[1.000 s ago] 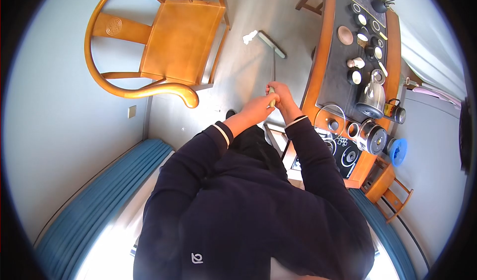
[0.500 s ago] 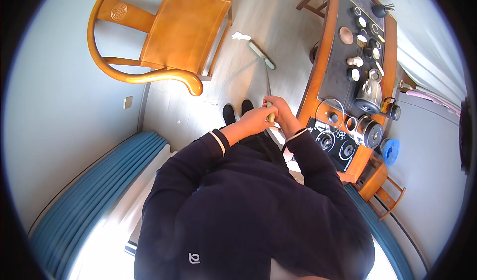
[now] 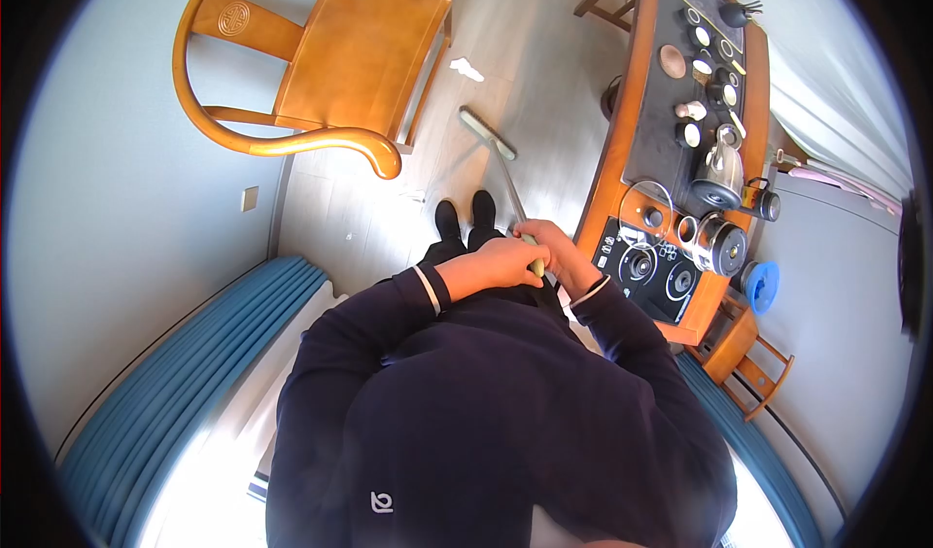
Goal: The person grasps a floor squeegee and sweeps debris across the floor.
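Observation:
Both of my hands are closed around the handle of a long broom. My left hand [image 3: 504,262] wraps the greenish top end of the handle, and my right hand [image 3: 551,247] grips it just beside and below, the two hands touching. From them the thin grey pole runs down to the broom head [image 3: 488,132], a narrow bar with pale bristles resting on the floor ahead of my shoes. A crumpled white piece [image 3: 466,69] lies on the floor beyond the broom head, apart from it.
A wooden armchair [image 3: 364,57] stands at the upper left. On the right is a wooden tea table [image 3: 620,125] with cups, a kettle [image 3: 719,177] and a glass pot. Blue curtains [image 3: 194,354] hang at the lower left; a small wooden chair [image 3: 748,359] is at the lower right.
The broom head has moved from beside the white piece back toward my feet and to the left. Both hands have drawn closer to my body, still gripping the handle.

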`<action>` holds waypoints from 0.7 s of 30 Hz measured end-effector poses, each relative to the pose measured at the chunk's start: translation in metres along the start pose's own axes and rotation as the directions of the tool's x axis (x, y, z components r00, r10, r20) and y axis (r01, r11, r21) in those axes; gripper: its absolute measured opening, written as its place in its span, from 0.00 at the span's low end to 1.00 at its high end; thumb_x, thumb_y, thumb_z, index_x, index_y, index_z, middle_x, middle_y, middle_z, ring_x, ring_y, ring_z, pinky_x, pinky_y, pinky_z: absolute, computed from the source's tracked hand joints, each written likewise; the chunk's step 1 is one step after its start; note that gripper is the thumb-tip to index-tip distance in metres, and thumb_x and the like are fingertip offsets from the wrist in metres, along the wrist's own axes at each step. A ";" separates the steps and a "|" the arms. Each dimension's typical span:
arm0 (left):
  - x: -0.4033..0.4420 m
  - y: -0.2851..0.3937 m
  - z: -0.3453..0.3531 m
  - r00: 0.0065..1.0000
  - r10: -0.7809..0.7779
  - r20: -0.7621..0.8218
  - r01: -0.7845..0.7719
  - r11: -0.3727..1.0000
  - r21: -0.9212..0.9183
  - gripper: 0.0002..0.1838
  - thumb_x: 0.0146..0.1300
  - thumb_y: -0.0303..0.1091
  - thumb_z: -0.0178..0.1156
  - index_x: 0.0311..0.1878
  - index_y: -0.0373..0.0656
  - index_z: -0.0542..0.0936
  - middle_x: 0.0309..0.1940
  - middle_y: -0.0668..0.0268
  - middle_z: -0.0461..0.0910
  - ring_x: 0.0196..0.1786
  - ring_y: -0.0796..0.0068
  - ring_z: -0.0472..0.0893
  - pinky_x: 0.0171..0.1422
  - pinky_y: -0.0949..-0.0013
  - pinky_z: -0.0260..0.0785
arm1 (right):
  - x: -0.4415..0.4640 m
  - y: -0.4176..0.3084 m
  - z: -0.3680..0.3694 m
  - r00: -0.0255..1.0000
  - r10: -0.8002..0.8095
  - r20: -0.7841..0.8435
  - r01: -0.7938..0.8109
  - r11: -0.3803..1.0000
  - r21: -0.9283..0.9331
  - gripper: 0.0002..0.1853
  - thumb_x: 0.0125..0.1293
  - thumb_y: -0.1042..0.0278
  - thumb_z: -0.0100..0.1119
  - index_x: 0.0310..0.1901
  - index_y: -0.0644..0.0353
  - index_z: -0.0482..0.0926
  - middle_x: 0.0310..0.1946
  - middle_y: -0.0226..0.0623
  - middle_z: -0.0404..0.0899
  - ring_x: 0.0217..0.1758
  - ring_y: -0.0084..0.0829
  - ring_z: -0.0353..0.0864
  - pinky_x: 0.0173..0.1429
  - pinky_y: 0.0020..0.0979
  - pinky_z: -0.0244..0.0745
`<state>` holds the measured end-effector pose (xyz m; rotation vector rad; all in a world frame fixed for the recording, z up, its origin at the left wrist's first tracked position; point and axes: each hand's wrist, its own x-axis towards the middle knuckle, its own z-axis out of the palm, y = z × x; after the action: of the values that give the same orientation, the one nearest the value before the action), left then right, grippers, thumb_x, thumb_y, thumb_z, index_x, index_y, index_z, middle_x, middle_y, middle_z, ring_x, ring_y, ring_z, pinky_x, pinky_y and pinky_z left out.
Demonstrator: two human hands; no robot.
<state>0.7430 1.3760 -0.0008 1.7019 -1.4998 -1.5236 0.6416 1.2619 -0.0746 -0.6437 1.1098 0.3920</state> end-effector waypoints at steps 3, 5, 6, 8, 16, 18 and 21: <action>-0.004 0.008 -0.002 1.000 0.014 0.027 -0.015 1.000 0.018 0.16 0.50 0.47 0.65 0.40 0.54 0.75 0.31 0.66 0.79 0.39 0.61 0.79 0.40 0.59 0.69 | -0.010 0.004 0.002 1.000 -0.002 0.015 0.002 1.000 -0.003 0.05 0.58 0.72 0.55 0.32 0.65 0.73 0.24 0.38 0.74 0.24 0.31 0.75 0.26 0.33 0.72; -0.006 0.008 0.001 0.998 0.069 -0.008 -0.069 0.998 0.001 0.16 0.51 0.47 0.65 0.41 0.55 0.74 0.29 0.66 0.79 0.37 0.61 0.79 0.38 0.59 0.69 | -0.011 0.009 -0.001 0.999 0.009 0.044 -0.010 1.000 0.018 0.05 0.58 0.72 0.55 0.32 0.65 0.73 0.24 0.38 0.74 0.25 0.32 0.76 0.27 0.33 0.72; -0.007 0.009 0.002 0.995 0.096 -0.026 -0.096 0.995 -0.007 0.16 0.52 0.47 0.65 0.41 0.56 0.74 0.28 0.66 0.79 0.36 0.61 0.79 0.37 0.59 0.68 | -0.009 0.012 -0.005 0.998 0.023 0.063 -0.025 0.999 0.031 0.05 0.58 0.72 0.56 0.31 0.65 0.74 0.25 0.38 0.74 0.25 0.32 0.76 0.27 0.33 0.72; -0.010 0.017 -0.003 0.995 0.093 -0.028 -0.093 0.996 -0.009 0.15 0.52 0.48 0.64 0.41 0.56 0.74 0.28 0.66 0.79 0.36 0.60 0.79 0.38 0.58 0.68 | -0.018 0.009 -0.002 0.995 0.055 0.083 -0.062 0.994 0.087 0.06 0.59 0.71 0.57 0.30 0.66 0.75 0.26 0.38 0.76 0.26 0.31 0.77 0.27 0.32 0.72; -0.011 0.036 -0.021 0.953 0.131 -0.274 -0.123 0.991 0.048 0.10 0.56 0.43 0.62 0.38 0.55 0.74 0.25 0.61 0.78 0.31 0.55 0.79 0.34 0.56 0.68 | -0.035 -0.023 0.003 0.980 -0.176 0.088 0.175 0.984 0.022 0.09 0.59 0.70 0.59 0.33 0.70 0.77 0.27 0.38 0.78 0.28 0.28 0.79 0.30 0.29 0.75; -0.007 0.035 -0.025 0.937 0.146 -0.316 -0.135 0.989 0.056 0.09 0.56 0.42 0.61 0.38 0.54 0.74 0.25 0.61 0.78 0.31 0.56 0.79 0.33 0.56 0.67 | -0.040 -0.039 0.010 0.990 -0.135 0.045 0.134 0.990 0.039 0.08 0.59 0.71 0.58 0.31 0.69 0.77 0.25 0.37 0.77 0.28 0.26 0.78 0.29 0.27 0.73; -0.001 0.033 -0.030 0.912 0.158 -0.377 -0.154 0.987 0.042 0.08 0.56 0.40 0.61 0.37 0.54 0.73 0.25 0.61 0.78 0.31 0.55 0.78 0.33 0.56 0.67 | -0.019 -0.045 -0.007 0.909 -0.365 0.201 0.406 0.884 -0.231 0.05 0.57 0.74 0.56 0.28 0.67 0.75 0.23 0.35 0.75 0.25 0.26 0.76 0.26 0.27 0.71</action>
<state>0.7551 1.3553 0.0362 1.7160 -1.3983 -1.0313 0.6556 1.2240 -0.0468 -1.0390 0.7615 0.2403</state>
